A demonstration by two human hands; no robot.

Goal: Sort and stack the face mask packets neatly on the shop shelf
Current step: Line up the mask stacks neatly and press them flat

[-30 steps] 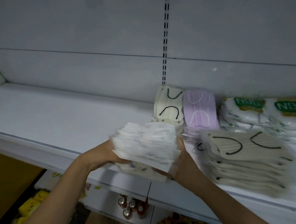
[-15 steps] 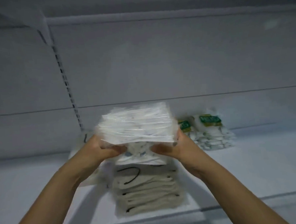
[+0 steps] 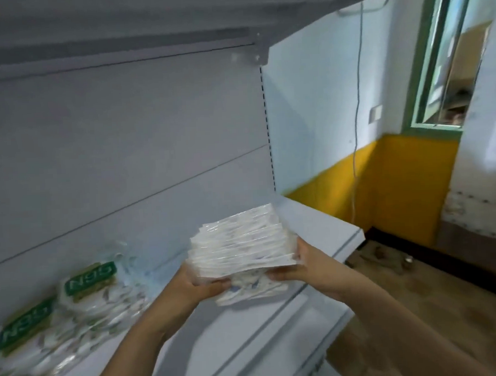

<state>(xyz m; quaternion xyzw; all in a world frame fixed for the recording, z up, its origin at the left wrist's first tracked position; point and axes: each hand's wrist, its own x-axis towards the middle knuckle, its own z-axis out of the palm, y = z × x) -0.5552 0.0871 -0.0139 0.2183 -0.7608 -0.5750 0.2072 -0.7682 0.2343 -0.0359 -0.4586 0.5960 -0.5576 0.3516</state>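
Head view: gripping stack of mask packets (image 3: 244, 245) between left hand (image 3: 197, 288) and right hand (image 3: 308, 263), fingers curling underneath, above white shelf (image 3: 323, 230) near its right end, N95 packets (image 3: 83, 297) lying leftward.

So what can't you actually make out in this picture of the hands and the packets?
- Head view: the print on the white stack of clear-wrapped mask packets is motion-blurred.
- The stack's underside and part of the fingers of the left hand and right hand are hidden by the packets.
- The green-labelled N95 packets are smeared and cut off by the left edge.
- The white metal shelf: the stack hides any contact.
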